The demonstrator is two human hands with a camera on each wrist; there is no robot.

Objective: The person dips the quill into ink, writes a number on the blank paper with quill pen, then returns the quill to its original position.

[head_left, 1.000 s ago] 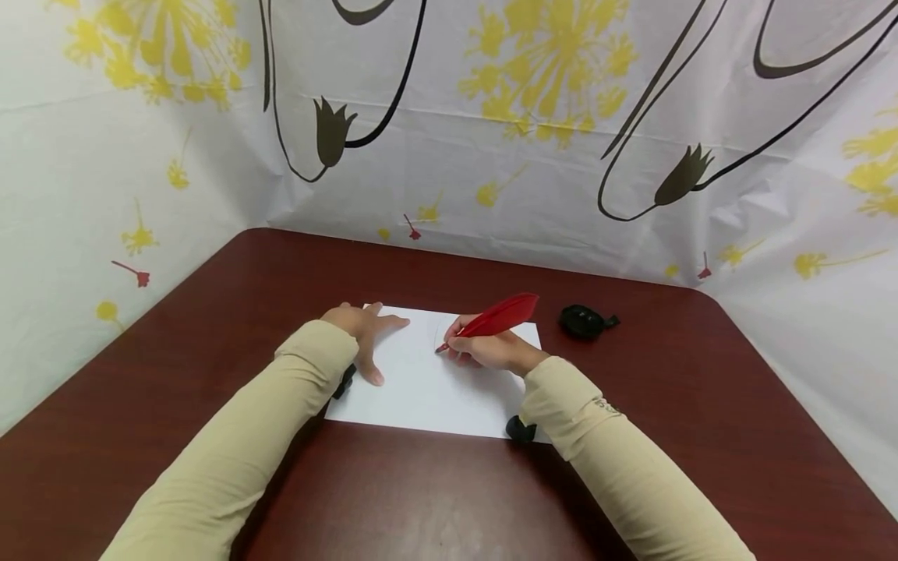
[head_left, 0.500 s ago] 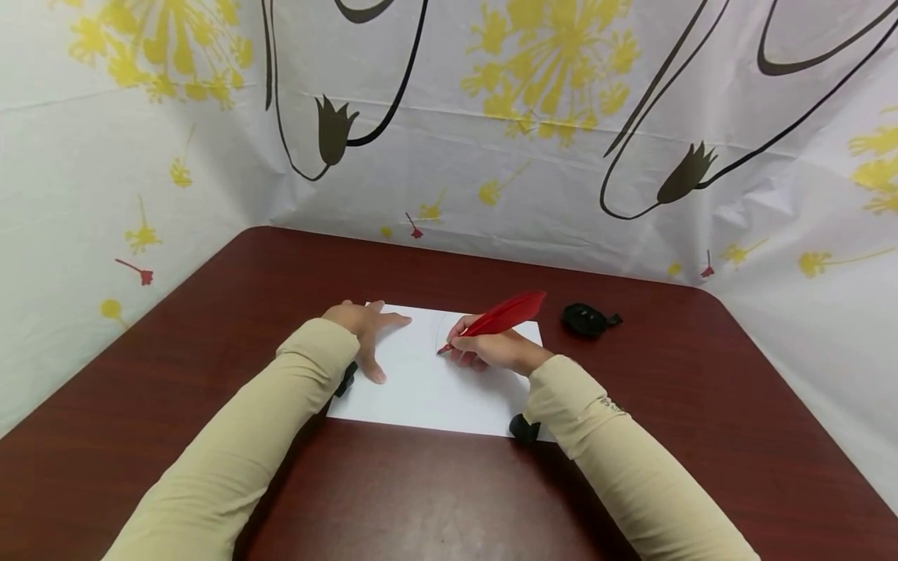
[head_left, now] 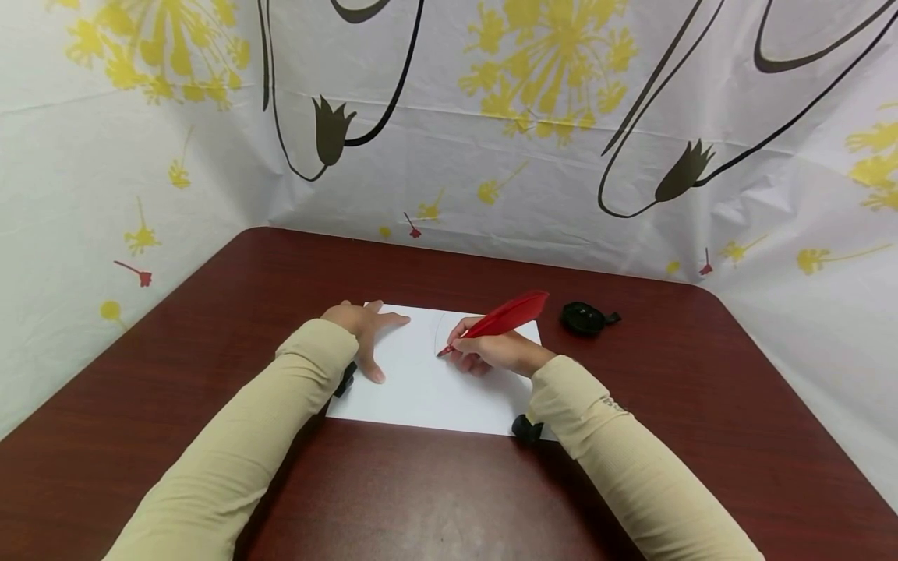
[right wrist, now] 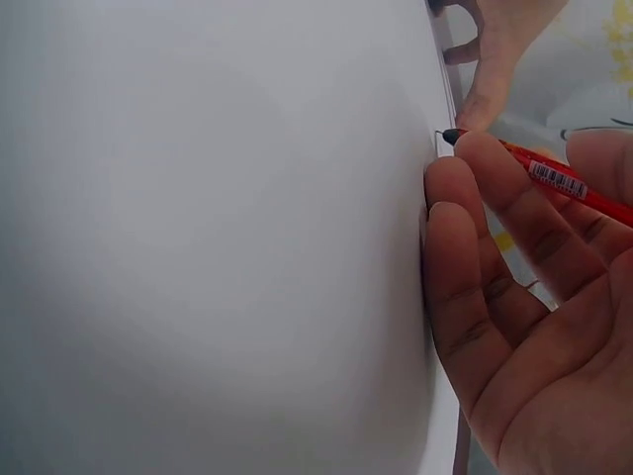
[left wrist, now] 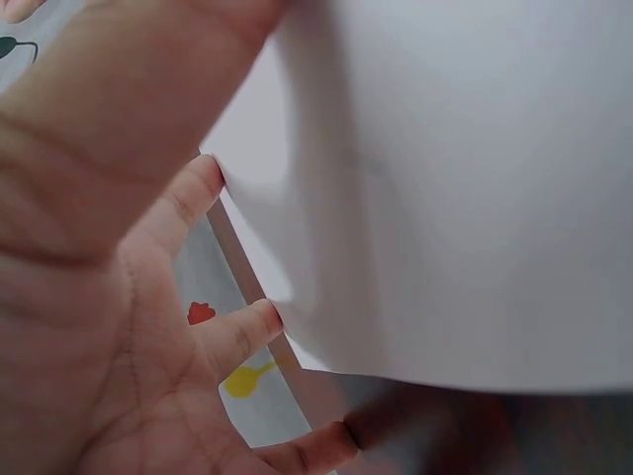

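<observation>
A white sheet of paper (head_left: 414,397) lies on the dark red-brown table. My left hand (head_left: 365,335) rests spread on its left part, and in the left wrist view the fingertips (left wrist: 265,315) press at the sheet's edge. My right hand (head_left: 494,349) pinches a red pen (head_left: 452,348) topped with a red feather (head_left: 510,313). The pen's tip stands at the lower end of a thin curved line near the paper's upper middle. A barcode label shows on the pen (right wrist: 559,178) in the right wrist view, where the lower fingers rest along the paper.
A small black object with a short tab (head_left: 585,319) lies on the table (head_left: 421,491) right of the paper. Black wrist gear shows under both sleeves. A white cloth backdrop (head_left: 435,179) with yellow and dark plant prints hangs behind the table and along its sides.
The pen tip has moved slightly down toward me, and the thin curved line is a little longer. The left hand keeps its place on the paper.
</observation>
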